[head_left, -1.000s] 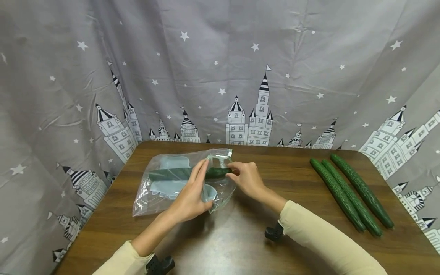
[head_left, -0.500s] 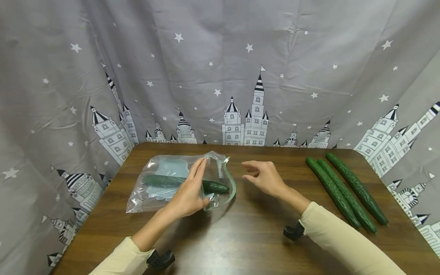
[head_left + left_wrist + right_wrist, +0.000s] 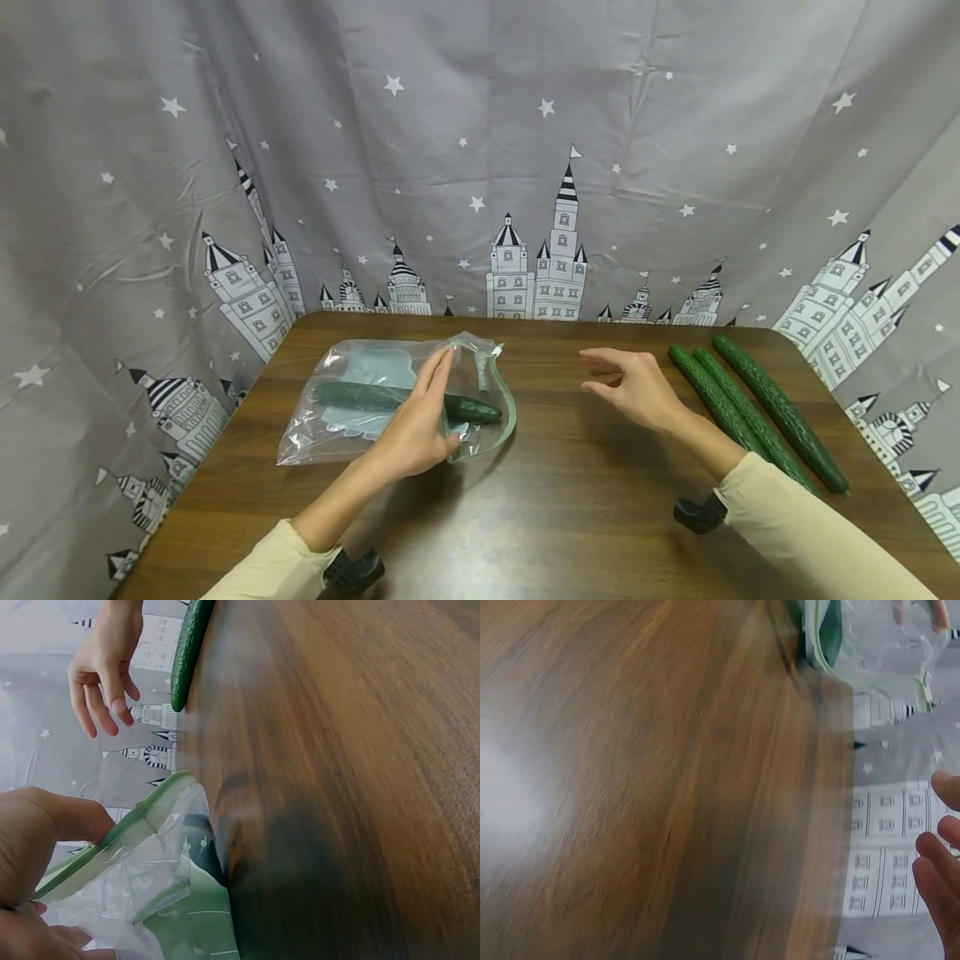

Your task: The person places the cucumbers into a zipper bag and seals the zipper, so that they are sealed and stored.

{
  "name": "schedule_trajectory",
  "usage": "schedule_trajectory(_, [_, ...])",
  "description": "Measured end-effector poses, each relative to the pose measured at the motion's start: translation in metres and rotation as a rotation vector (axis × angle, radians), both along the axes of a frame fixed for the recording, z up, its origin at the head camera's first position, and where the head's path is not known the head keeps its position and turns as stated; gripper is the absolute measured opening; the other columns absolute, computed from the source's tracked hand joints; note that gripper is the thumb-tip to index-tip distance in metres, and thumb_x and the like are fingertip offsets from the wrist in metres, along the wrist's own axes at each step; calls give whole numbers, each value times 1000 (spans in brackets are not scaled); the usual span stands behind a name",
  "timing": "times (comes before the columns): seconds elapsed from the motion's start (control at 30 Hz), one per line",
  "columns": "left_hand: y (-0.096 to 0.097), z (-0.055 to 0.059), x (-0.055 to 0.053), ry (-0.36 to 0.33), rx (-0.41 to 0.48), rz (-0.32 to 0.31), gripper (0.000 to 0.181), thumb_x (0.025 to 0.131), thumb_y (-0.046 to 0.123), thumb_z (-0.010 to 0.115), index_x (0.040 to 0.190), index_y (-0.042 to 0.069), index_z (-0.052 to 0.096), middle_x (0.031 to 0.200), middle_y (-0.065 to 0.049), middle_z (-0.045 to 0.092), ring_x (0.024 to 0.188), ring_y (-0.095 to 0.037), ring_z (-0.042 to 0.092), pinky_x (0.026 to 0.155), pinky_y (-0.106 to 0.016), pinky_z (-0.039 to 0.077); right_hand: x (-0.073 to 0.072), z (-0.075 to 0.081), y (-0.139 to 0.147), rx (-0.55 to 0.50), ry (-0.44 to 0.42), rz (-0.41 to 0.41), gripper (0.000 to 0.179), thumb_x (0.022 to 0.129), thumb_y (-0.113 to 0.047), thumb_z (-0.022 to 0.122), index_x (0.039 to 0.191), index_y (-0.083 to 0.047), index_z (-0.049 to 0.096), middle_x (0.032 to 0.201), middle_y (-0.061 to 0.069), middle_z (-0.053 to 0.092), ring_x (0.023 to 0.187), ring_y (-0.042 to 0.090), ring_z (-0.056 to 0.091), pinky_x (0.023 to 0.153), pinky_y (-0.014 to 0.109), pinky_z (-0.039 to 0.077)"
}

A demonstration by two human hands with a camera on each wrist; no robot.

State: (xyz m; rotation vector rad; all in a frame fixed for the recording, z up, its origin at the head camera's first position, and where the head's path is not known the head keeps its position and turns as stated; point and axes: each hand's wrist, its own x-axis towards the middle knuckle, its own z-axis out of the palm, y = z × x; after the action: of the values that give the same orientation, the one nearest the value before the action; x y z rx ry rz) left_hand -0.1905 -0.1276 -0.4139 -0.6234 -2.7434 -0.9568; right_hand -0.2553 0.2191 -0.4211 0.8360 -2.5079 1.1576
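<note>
A clear zip bag [image 3: 300, 437] with a green-edged mouth lies on the left of the table, its mouth facing right. Inside it rests one long cucumber [image 3: 468, 409], over the bag's pale blue printed patch. My left hand [image 3: 416, 429] holds the bag by its mouth; in the left wrist view the thumb [image 3: 82, 817] lies at the green rim and the fingers show through the plastic. My right hand [image 3: 637, 387] is in the air over the table, right of the bag, fingers loosely bent and holding nothing. It partly covers the nearest of three cucumbers [image 3: 780, 408] at the right.
The brown wooden table [image 3: 555, 517] reaches back to a grey curtain [image 3: 420, 167] printed with castles and stars. A dark wrist strap piece [image 3: 701, 514] shows below the right sleeve, and a similar one [image 3: 354, 571] below the left.
My right hand has let go of the cucumber's end at the bag and moved right towards the other cucumbers. The cucumber now lies fully in the bag. My left hand stays at the mouth.
</note>
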Motion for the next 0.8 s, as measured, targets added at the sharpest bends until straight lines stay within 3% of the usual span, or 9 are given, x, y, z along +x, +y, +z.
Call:
schedule_trajectory(0.3, [2,-4,1,-4,-4,-7,125,64,-8,86,165,5,13,169,-13,17,117,-39,58,76,-40,55,8,0,38,11,74,-30,47,78,4,87,123,0,73,112,18,75,87,34,75,69,38,61])
schedule_trajectory(0.43, [3,-6,2,-3,-3,-8,125,63,-9,86,165,4,14,168,-14,17,121,-40,56,77,-40,56,12,0,54,26,95,-56,48,78,5,87,123,1,72,109,16,76,84,31,75,67,39,61])
schedule_trajectory(0.63, [5,-8,4,-14,-9,-7,126,62,-9,86,165,4,14,168,-13,17,130,-41,51,84,-43,56,21,4,76,91,123,-105,46,81,1,86,125,-1,72,105,13,77,80,24,75,63,29,59])
schedule_trajectory(0.8, [7,-10,4,-19,1,2,127,61,-12,83,165,6,14,169,-12,15,128,-40,52,81,-40,56,28,5,94,141,151,-149,48,80,-4,87,126,-4,72,99,8,77,78,25,75,57,26,54])
